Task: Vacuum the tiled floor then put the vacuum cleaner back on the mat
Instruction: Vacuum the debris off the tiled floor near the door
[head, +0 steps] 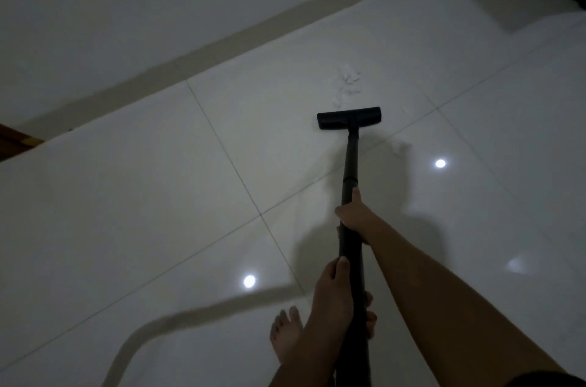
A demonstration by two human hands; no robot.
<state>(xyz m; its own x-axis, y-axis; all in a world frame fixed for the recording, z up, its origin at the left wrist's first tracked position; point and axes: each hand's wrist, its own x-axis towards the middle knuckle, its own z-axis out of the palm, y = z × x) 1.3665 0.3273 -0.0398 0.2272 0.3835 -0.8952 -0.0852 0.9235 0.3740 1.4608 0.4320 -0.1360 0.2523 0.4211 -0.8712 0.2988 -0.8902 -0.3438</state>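
A black vacuum wand [350,161] runs from my hands down to its flat black floor head [348,118], which rests on the glossy white tiled floor [158,180]. My right hand [353,215] grips the wand higher up the tube, thumb along it. Lower on the tube, closer to me, my left hand [334,294] grips it with fingers wrapped round. Small white scraps of debris [347,82] lie on the tile just beyond the head, with another bit of debris [400,145] to its right. The vacuum body and the mat are out of view.
A pale vacuum hose [177,320] curves across the floor at lower left. My bare foot [285,336] stands beside the wand. A white wall with a beige skirting [222,37] runs diagonally behind. A brown wooden edge [12,139] shows at far left.
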